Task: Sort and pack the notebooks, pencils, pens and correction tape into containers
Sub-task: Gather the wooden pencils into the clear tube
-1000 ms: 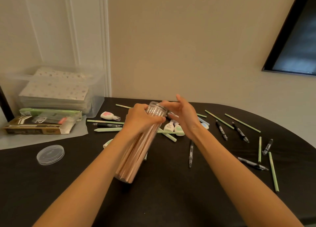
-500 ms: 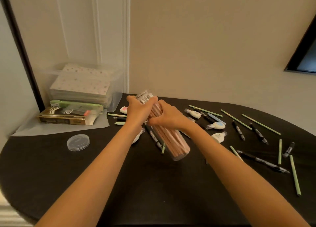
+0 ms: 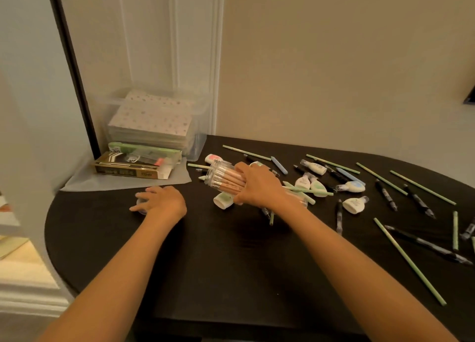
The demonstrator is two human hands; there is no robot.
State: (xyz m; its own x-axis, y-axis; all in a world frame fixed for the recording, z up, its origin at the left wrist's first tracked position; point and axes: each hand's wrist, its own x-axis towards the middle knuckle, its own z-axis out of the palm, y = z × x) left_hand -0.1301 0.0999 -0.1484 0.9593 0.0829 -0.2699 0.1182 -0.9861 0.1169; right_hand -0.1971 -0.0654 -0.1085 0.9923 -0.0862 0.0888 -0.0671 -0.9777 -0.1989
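My right hand [image 3: 259,187] grips a clear plastic tube [image 3: 218,175] full of pink pencils, held tilted with its open mouth pointing left, just above the dark table [image 3: 231,264]. Fingers spread, my left hand [image 3: 162,201] rests on the tube's round clear lid [image 3: 140,204] on the table to the left. Several green pencils [image 3: 408,260], black pens [image 3: 385,193] and white correction tapes [image 3: 356,204] lie scattered to the right. A clear box [image 3: 198,141] at the back left holds a stack of dotted notebooks [image 3: 151,117].
A gold and black carton [image 3: 128,170] and a green packet [image 3: 144,147] lie on a plastic sheet [image 3: 123,183] in front of the clear box. The table's rounded left edge is near my left arm. A wall runs close behind the table.
My left hand let go of the tube and moved left onto the lid. My right hand now holds the tube alone, tilted flatter. The view has swung left.
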